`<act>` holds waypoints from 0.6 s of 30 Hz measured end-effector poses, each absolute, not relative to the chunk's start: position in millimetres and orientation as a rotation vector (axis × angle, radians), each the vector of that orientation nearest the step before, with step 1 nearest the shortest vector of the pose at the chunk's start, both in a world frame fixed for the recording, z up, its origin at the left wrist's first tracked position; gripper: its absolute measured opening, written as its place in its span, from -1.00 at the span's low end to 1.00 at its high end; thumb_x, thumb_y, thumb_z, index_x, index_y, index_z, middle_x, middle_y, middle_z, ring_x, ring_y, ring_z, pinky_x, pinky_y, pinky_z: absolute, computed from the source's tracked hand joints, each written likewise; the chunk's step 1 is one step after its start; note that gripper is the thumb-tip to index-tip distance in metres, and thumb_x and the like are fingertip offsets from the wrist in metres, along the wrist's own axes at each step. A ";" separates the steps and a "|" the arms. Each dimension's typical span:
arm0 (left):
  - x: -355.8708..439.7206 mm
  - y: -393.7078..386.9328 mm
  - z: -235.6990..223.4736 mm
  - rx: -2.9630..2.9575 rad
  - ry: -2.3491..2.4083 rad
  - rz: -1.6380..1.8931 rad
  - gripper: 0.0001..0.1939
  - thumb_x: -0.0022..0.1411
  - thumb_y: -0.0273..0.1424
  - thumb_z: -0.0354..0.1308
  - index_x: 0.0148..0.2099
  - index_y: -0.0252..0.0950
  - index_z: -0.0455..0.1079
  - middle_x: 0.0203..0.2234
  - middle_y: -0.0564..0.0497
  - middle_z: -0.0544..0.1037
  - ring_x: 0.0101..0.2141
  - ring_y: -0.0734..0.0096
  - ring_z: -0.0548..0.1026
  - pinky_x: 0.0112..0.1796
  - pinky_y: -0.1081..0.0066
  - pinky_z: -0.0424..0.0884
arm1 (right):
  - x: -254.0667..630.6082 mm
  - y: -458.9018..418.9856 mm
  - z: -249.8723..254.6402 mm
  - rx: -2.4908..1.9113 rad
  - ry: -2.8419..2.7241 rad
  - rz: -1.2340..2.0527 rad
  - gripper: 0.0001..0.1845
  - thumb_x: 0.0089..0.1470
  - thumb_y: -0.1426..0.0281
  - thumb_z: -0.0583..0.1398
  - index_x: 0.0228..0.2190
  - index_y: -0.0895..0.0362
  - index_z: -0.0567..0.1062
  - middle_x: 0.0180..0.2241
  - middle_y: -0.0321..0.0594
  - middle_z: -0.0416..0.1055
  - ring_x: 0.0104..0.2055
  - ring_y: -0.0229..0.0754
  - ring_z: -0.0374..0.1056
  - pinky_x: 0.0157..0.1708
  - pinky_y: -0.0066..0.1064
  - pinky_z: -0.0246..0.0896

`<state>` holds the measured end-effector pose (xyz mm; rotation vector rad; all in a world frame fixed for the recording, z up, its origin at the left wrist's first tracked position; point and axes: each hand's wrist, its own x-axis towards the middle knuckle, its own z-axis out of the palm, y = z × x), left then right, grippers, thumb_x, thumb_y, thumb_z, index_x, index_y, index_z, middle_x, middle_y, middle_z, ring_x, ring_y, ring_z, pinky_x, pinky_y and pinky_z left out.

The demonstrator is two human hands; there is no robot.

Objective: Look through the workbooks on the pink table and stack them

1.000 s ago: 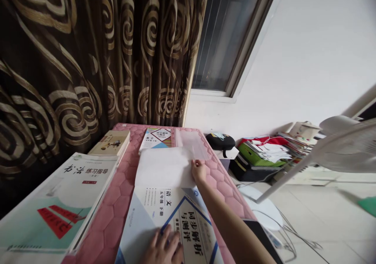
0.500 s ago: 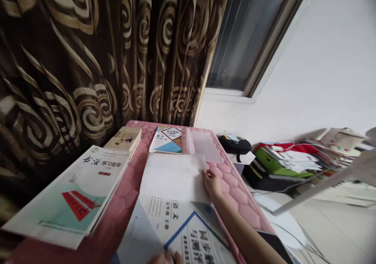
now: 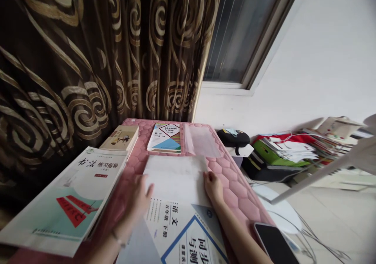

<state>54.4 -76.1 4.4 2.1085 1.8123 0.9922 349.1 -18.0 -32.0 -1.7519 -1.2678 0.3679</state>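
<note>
A white and blue workbook (image 3: pixel 185 232) lies on the pink quilted table (image 3: pixel 235 189) in front of me. A clear plastic cover sheet (image 3: pixel 176 176) overlaps its far end. My right hand (image 3: pixel 214 185) rests on the right edge of that sheet, fingers bent onto it. My left hand (image 3: pixel 133 201) is blurred by motion at the sheet's left edge, fingers stretched out and apart.
A stack of books (image 3: pixel 64 201) lies at the left, a tan book (image 3: pixel 120 138) and a colourful workbook (image 3: pixel 164 138) beyond, with another clear cover (image 3: pixel 201 142). A phone (image 3: pixel 274 242) sits at the table's right edge. A brown curtain (image 3: pixel 88 52) hangs behind; piled papers (image 3: pixel 282 150) lie on the floor.
My left hand has left the near end of the workbook and moved up to the left edge of the clear sheet. The right hand stays at the sheet's right edge.
</note>
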 end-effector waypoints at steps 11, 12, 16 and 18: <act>35.7 18.1 4.5 1.406 1.860 1.087 -0.60 0.20 -0.36 0.05 0.07 -0.39 0.26 -0.24 -0.16 0.57 -0.34 0.35 0.54 -0.38 0.44 0.40 | 347.2 -17.9 -20.4 -1.865 -1.278 0.320 -0.76 0.10 0.21 -0.03 -0.50 0.04 0.30 -0.46 -0.08 0.48 -0.38 -0.02 0.40 -0.43 -0.33 0.17; 37.1 15.9 6.6 1.424 1.830 1.119 -0.59 0.21 -0.35 0.03 0.08 -0.38 0.25 -0.23 -0.16 0.57 -0.33 0.35 0.54 -0.36 0.43 0.41 | 347.3 -19.4 -17.8 -1.866 -1.267 0.308 -0.75 0.10 0.21 -0.03 -0.48 0.04 0.30 -0.45 -0.09 0.48 -0.39 -0.03 0.40 -0.42 -0.33 0.17; 37.5 -0.7 15.0 1.496 1.599 1.307 -0.54 0.26 -0.26 -0.01 0.15 -0.35 0.20 -0.13 -0.17 0.55 -0.21 0.31 0.54 -0.23 0.36 0.45 | 348.7 -32.4 -8.6 -1.733 -1.225 0.219 -0.69 0.15 0.12 -0.07 -0.47 0.03 0.25 -0.47 -0.15 0.41 -0.42 -0.08 0.33 -0.40 -0.32 0.16; 33.8 -11.0 17.4 1.480 1.600 1.308 -0.51 0.26 -0.20 0.02 0.16 -0.33 0.23 -0.07 -0.17 0.54 -0.12 0.28 0.53 -0.16 0.34 0.45 | 349.8 -41.2 -7.1 -1.658 -1.209 0.179 -0.65 0.17 0.06 -0.07 -0.49 0.02 0.19 -0.50 -0.21 0.35 -0.44 -0.11 0.27 -0.40 -0.32 0.16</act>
